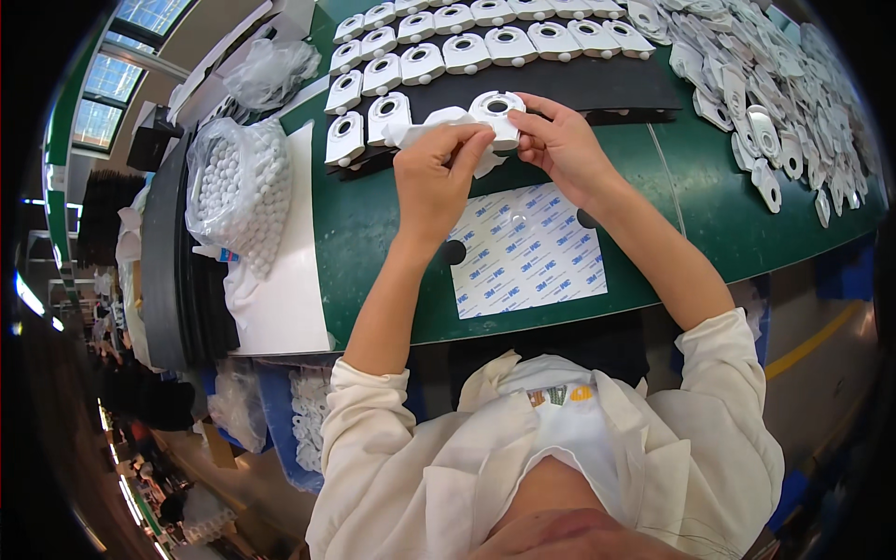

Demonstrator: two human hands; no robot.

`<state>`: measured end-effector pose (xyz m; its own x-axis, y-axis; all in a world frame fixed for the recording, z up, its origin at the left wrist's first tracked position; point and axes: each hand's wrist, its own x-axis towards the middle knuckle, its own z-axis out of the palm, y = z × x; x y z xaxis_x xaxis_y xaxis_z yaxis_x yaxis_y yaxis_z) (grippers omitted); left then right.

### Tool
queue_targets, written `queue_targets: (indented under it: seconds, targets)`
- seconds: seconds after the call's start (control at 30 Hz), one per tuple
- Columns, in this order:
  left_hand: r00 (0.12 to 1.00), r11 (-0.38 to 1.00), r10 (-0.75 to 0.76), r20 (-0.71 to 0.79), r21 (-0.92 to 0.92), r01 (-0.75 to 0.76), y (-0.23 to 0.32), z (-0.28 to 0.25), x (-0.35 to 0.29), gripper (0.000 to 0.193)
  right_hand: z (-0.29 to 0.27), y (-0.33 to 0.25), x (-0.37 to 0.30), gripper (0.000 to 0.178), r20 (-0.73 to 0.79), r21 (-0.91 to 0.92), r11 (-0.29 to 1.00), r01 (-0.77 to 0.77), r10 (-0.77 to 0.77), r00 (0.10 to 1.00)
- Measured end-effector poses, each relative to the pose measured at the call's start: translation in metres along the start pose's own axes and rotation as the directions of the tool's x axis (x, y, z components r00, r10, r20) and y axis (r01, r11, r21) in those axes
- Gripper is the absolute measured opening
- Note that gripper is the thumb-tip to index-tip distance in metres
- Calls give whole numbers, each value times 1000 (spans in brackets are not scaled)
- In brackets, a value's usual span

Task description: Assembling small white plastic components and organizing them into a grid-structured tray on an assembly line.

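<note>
My right hand [571,154] grips a white plastic part [507,136] by its right side, fingers closed round its edge. The part has a rounded top and a dark-centred ring. Beside it, my left hand [431,187] is closed in a pinch on a white cloth [446,117], which bunches behind the fingers and reaches the part's lower left edge. Both hands are above the green table, just in front of a black board [597,91] bearing rows of similar white parts [464,54]. Below the hands lies a white sheet with blue print [532,254].
A heap of loose white parts [765,131] covers the table's right side. At left stand a clear bag of white balls [241,182], stacked black boards [173,252] and a crumpled plastic bag [271,73]. Black round pieces [454,252] sit at the printed sheet's edges.
</note>
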<state>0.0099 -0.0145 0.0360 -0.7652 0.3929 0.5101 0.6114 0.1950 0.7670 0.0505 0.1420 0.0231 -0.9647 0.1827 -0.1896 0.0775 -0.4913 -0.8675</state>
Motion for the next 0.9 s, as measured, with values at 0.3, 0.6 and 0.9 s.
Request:
queue_targets:
  seconds: [0.3, 0.6, 0.9]
  targets:
    - [978, 995, 69, 195, 56, -81, -6, -16, -5, 13, 0, -3, -9, 43, -16, -71, 997, 7, -8, 1000]
    - [972, 925, 133, 192, 329, -192, 8, -22, -9, 6, -6, -6, -9, 43, 87, -281, 955, 96, -74, 993]
    - [951, 524, 159, -266, 839, 147, 13, -177, -44, 7, -15, -8, 11, 30, 121, -549, 740, 390, -391, 912]
